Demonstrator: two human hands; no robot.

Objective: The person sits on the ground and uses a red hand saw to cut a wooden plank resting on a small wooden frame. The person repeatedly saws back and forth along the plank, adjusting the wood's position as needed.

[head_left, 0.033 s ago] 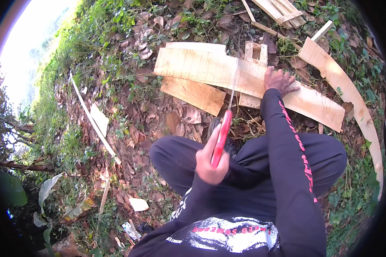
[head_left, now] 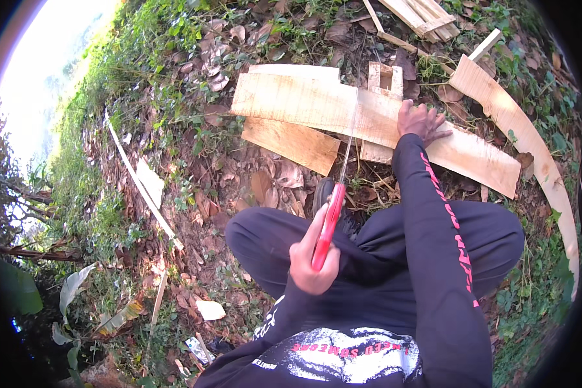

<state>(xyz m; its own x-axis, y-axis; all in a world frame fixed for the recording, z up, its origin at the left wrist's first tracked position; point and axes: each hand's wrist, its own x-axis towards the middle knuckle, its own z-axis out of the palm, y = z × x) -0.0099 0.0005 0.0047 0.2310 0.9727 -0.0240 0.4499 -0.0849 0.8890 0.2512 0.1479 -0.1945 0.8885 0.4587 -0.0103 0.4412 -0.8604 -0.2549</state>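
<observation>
My left hand (head_left: 312,266) is wrapped round the red handle of a handsaw (head_left: 330,223). Its thin blade runs away from me across a pale wooden plank (head_left: 284,101), blurred where it crosses the wood. On the same plank, right of the blade, my right hand (head_left: 422,121) presses down with its fingers spread. Beneath the plank lie a shorter board (head_left: 291,143) on the near side and another pale board (head_left: 294,69) on the far side. A small wooden frame with a square opening (head_left: 375,81) shows behind it.
My crossed legs (head_left: 265,239) are close below the plank. A long curved board (head_left: 540,155) lies at the right, and a stack of wooden strips (head_left: 423,16) at the far right. A thin strip (head_left: 142,184) rests on the leafy ground at the left, beside a pale wood scrap (head_left: 150,182).
My left hand and the saw have shifted slightly toward my body and to the left. My right hand and the plank are almost where they were.
</observation>
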